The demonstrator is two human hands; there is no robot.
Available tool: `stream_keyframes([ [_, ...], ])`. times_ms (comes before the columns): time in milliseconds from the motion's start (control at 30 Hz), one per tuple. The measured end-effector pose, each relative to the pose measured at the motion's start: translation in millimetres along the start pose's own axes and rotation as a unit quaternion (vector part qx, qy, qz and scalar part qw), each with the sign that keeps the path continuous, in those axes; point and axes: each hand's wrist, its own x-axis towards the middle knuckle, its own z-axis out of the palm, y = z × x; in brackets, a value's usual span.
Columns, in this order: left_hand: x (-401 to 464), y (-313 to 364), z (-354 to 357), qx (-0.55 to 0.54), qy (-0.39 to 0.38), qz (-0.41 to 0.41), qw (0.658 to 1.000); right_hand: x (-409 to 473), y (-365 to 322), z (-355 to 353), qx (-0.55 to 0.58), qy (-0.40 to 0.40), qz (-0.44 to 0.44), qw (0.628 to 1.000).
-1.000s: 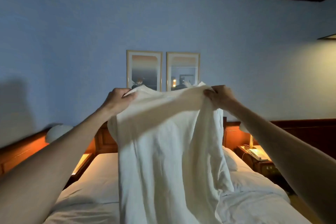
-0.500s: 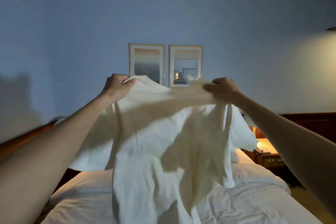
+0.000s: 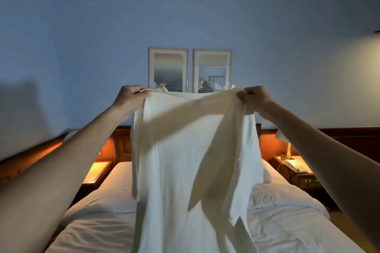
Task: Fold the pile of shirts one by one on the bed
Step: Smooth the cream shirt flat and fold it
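White cotton shirt (image 3: 191,162) hangs at the centre of the frame, held up by its top edge in front of a white-sheeted bed (image 3: 292,228) that fills the lower part. At centre left the left hand (image 3: 131,98) pinches 1 top corner with curled fingers, and at centre right the right hand (image 3: 256,98) grips the other corner the same way, both arms stretched forward. Above the shirt, 2 gold-framed pictures (image 3: 168,70) hang side by side on the blue wall (image 3: 287,37).
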Motion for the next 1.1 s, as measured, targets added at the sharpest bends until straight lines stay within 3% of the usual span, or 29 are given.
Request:
stream_keyframes([
  [67,-2,-1,2,0.059,-0.013,0.027,0.998,-5,0,1,-0.019,-0.004,-0.021,1.000],
  [167,-10,-5,1,0.185,-0.027,0.050,0.981,-13,3,3,-0.159,-0.042,-0.068,0.984],
  [233,-12,-7,-2,0.176,-0.027,0.031,0.983,-14,10,4,-0.229,-0.051,-0.074,0.969],
  [400,-12,-15,-8,0.061,0.041,-0.077,0.994,-19,17,-5,-0.112,-0.046,-0.085,0.989],
  [500,-17,-30,-8,0.091,0.012,-0.052,0.994,-20,24,-8,-0.142,-0.087,-0.092,0.982],
  [667,-25,-60,-1,0.049,0.000,-0.054,0.997,-17,46,1,-0.140,-0.027,-0.076,0.987],
  [767,-27,-77,0,0.060,-0.052,-0.099,0.992,-19,60,11,-0.135,-0.037,-0.037,0.989],
  [900,-42,-92,6,0.108,0.042,-0.077,0.990,-34,76,34,-0.077,0.010,-0.026,0.997],
  [1000,-77,-114,13,0.199,0.021,-0.090,0.976,-60,99,61,-0.120,-0.055,-0.021,0.991],
  [1100,-111,-161,13,0.180,0.021,-0.152,0.972,-95,122,90,-0.116,-0.090,0.007,0.989],
])
